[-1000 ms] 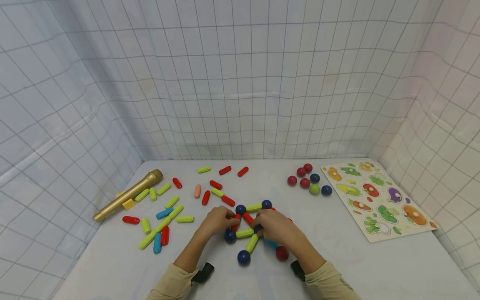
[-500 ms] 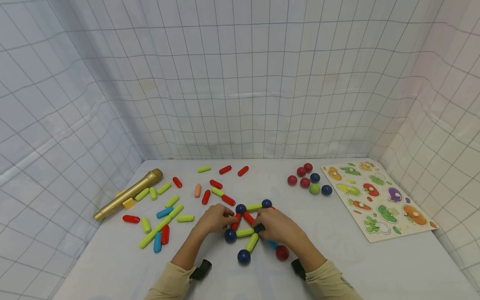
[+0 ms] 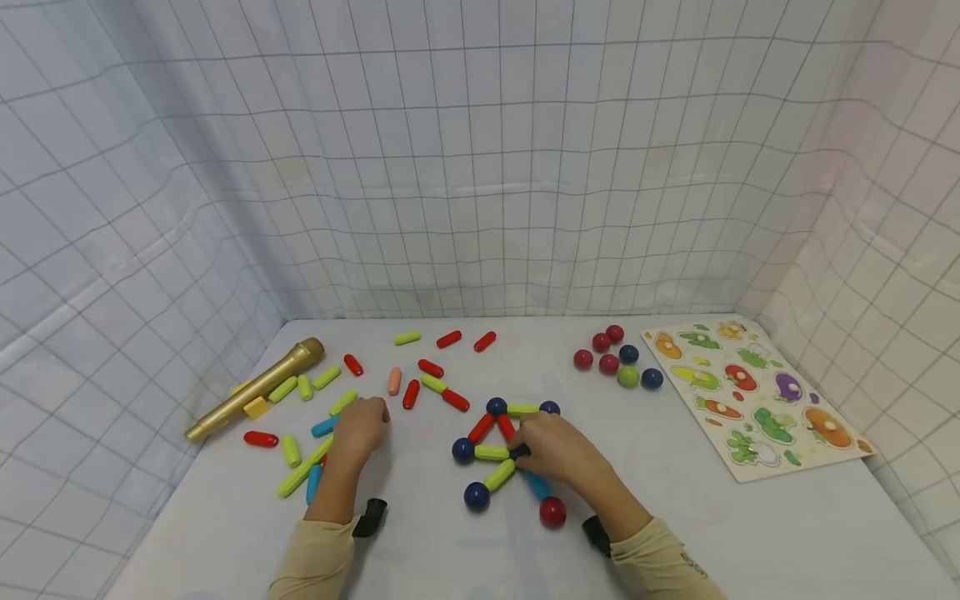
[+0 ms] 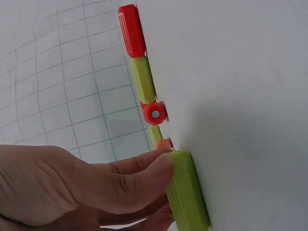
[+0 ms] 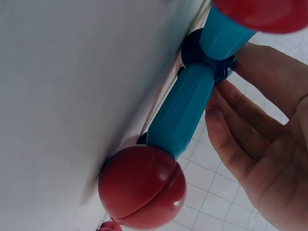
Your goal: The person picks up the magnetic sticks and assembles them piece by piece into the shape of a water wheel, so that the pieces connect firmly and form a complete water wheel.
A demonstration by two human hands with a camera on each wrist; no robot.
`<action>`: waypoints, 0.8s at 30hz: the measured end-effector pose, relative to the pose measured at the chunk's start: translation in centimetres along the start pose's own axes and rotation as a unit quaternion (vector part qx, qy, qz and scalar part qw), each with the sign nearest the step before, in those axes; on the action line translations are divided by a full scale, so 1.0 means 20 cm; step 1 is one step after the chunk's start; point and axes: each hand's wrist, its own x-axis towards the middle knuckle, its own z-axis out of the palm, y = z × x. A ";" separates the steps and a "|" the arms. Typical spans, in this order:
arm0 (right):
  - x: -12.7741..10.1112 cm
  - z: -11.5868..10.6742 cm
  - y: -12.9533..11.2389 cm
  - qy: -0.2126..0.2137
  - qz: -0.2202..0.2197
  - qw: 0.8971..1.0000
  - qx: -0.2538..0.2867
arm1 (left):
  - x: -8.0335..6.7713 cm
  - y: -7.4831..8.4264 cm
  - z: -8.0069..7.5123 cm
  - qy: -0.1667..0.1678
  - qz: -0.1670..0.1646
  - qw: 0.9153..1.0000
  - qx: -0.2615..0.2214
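Note:
My left hand (image 3: 362, 427) is at the loose sticks on the left. In the left wrist view its thumb and fingers pinch the end of a green stick (image 4: 187, 192). My right hand (image 3: 553, 450) holds the dark blue centre ball (image 5: 207, 55) of a ball-and-stick construction, fingertips at the ball's side. From that ball run green, red and blue sticks, ending in dark blue balls (image 3: 476, 497) and a red ball (image 3: 552, 512). In the right wrist view a teal stick (image 5: 180, 108) joins the centre ball to a red ball (image 5: 142, 186). Part of the construction lies hidden under my right hand.
Loose red, green and blue sticks lie left, with a salmon stick (image 3: 394, 381) among them. A gold toy microphone (image 3: 258, 387) rests at far left. Several balls (image 3: 609, 364) sit back right beside a vegetable puzzle board (image 3: 757, 400). Gridded white sheets wall the table.
My left hand has left the construction, moved left, and taken a green stick there. The construction has turned slightly clockwise around the centre ball, where my right hand stays.

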 end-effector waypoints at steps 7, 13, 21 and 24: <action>0.01 0.00 0.00 0.009 0.007 1.000 -0.003 | 0.00 -0.02 0.00 0.019 -0.019 0.999 0.017; 0.02 0.02 0.00 0.027 0.019 0.999 -0.009 | 0.00 -0.01 -0.01 0.015 -0.024 0.999 0.033; 0.02 0.02 -0.01 0.030 0.036 0.999 -0.022 | -0.01 -0.02 -0.03 0.013 -0.015 0.999 0.026; 0.01 0.01 0.00 0.017 0.041 0.999 -0.005 | -0.01 -0.03 -0.03 0.010 -0.010 0.999 0.034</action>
